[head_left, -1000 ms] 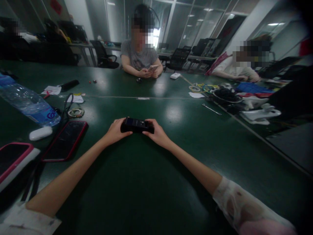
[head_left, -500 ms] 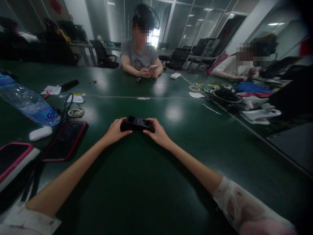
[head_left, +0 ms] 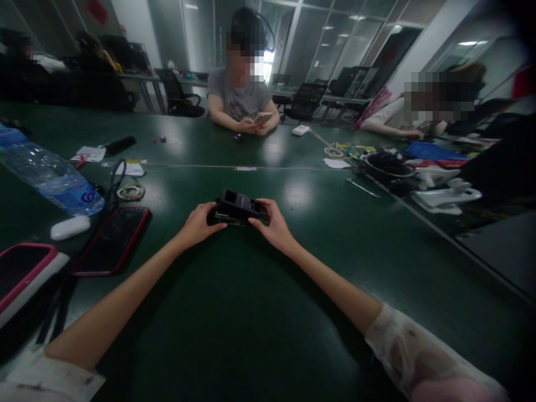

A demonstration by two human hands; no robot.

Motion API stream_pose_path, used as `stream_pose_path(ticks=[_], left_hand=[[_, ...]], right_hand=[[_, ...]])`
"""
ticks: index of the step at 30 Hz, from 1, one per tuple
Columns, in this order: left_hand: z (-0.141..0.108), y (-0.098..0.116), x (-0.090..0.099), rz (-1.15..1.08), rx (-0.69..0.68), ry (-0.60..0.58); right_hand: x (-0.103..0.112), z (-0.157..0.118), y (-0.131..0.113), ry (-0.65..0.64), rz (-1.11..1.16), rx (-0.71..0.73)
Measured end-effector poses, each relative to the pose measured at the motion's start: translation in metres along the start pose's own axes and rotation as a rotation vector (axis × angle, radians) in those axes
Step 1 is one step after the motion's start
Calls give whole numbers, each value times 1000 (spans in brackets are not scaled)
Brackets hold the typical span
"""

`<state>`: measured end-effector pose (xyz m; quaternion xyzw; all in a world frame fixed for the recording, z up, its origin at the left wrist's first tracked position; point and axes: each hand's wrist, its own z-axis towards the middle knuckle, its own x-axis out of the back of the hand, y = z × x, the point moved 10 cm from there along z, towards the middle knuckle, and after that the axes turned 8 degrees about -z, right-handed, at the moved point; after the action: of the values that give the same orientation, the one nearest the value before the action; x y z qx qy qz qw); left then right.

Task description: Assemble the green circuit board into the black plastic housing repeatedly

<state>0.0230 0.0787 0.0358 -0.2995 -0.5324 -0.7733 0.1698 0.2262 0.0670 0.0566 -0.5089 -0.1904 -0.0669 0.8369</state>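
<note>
A black plastic cover with a square window and small cut-outs sits tilted over the lower half of a black electronic device, mid-table. A gap shows between the two parts on the left, where what looks like a circuit board is visible. My left hand is closed around the left end of the lower half, thumb in front. My right hand grips the cover's right end between thumb and fingers. Whether my right fingers also touch the lower half, I cannot tell.
To the left lie a red-edged phone, a white case and a water bottle. A wrench lies at right, near cables and a white tool. Across the table a person holds a phone.
The cover's left side has risen off the lower half and the cover has shifted slightly right with my right hand. My left hand has stayed almost still.
</note>
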Motion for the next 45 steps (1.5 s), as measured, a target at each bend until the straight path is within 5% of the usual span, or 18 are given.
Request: stream_pose_path(ticks=[14,25,45], left_hand=[[-4,7,2,-41,19,-25],[-4,6,0,-23,38,-49],[-6,6,1,-55,52,-50]], right_hand=[[36,-3,10,316,-138,-54],[39,-3,40,305,-280,-174],[42,-7,31,316,-458,-148]])
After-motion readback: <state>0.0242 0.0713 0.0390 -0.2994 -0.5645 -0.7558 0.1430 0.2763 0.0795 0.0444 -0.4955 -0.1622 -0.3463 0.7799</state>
